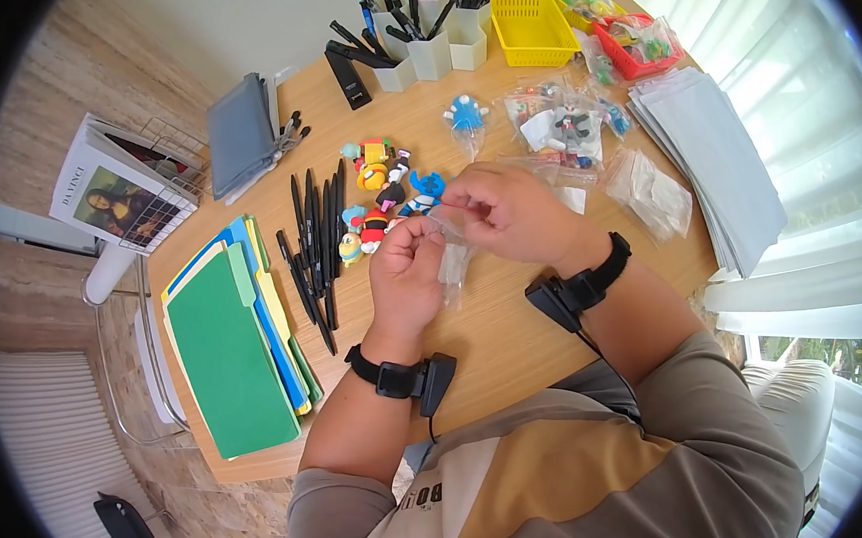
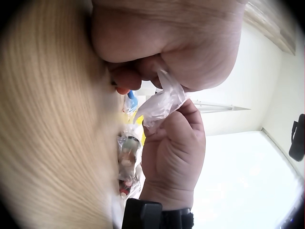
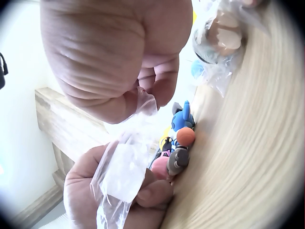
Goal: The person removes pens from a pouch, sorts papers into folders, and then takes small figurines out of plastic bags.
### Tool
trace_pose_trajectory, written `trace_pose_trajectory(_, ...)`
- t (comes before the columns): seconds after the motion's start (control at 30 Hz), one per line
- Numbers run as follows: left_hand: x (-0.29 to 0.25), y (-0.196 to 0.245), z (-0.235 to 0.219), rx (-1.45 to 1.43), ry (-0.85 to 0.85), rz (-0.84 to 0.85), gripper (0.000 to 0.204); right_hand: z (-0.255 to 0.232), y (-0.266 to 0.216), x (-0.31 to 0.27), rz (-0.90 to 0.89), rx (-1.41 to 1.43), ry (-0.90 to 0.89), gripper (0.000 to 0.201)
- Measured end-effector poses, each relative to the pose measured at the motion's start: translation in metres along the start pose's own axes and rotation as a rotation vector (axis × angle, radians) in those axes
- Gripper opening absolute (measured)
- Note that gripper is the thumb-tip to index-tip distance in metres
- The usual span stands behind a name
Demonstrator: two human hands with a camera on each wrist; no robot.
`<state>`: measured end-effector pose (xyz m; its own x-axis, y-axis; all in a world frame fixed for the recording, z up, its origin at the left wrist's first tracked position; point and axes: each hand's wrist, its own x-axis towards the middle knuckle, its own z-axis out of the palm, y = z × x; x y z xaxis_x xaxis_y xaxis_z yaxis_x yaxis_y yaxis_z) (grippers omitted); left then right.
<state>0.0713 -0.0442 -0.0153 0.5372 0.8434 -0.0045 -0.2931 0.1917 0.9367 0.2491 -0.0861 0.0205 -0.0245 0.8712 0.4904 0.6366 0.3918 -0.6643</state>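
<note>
Bag (image 3: 127, 157), clear plastic, over table (image 1: 496, 336); our left hand (image 1: 409, 276) and right hand (image 1: 517, 213) each pinch it. Uneven tugging could split it; slipping grip could make us knock blue figurine (image 1: 427, 185).

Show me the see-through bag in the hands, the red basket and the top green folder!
Bag (image 3: 125, 169): right wrist view, on the white patch near its middle.
Red basket (image 1: 653, 67): head view, on its near wall.
Top green folder (image 1: 225, 355): head view, on the middle of its cover.
</note>
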Motion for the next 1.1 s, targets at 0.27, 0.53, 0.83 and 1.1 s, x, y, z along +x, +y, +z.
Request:
trace_pose_trajectory(0.27, -0.002, 0.004, 0.003, 0.027, 0.014, -0.019, 0.010, 0.001, 0.003, -0.001, 0.036, 0.019, 0.073, 0.029)
trace_pose_trajectory(0.53, -0.001, -0.003, 0.000, 0.060, -0.024, -0.037, 0.010, 0.001, -0.001, -0.001, 0.010, 0.098, 0.009, 0.025)
trace_pose_trajectory(0.83, 0.000, -0.001, 0.000, 0.065, 0.017, -0.053, 0.009, 0.001, 0.006, 0.001, -0.019, 0.125, 0.072, 0.011)
trace_pose_trajectory(1.1, 0.000, -0.003, -0.001, -0.020, -0.023, -0.023, 0.008, 0.009, 0.009, -0.003, -0.038, 0.284, -0.066, 0.013)
